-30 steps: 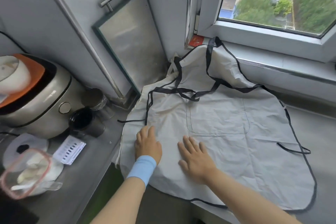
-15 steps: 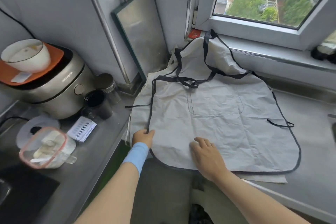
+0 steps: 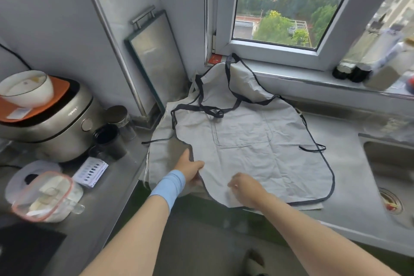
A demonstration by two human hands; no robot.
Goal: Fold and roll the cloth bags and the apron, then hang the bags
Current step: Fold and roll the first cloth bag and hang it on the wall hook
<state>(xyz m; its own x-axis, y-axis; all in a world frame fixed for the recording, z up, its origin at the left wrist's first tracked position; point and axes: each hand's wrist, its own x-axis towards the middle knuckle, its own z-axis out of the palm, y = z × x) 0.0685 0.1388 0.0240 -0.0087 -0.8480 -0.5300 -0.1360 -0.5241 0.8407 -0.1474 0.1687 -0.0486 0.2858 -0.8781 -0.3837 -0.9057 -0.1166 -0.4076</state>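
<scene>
A pale grey apron (image 3: 253, 154) with black trim and black straps lies spread on the steel counter, a pocket stitched at its middle. Under it lies a cream cloth bag (image 3: 160, 152), showing at the left and along the front edge. My left hand (image 3: 189, 169), with a blue wristband, pinches the apron's left edge and lifts it slightly. My right hand (image 3: 245, 187) grips the apron's bottom edge near the counter's front.
A rice cooker (image 3: 51, 123) with a white bowl on top stands at the left, beside dark jars (image 3: 109, 139) and a lidded food container (image 3: 42, 197). A steel tray (image 3: 156, 60) leans on the wall. A sink (image 3: 392, 175) is at the right. Bottles (image 3: 358, 69) stand on the windowsill.
Both hands slid from flat on the apron back to its near edges and closed on the cloth. The left edge is now lifted. The camera view rose toward the window.
</scene>
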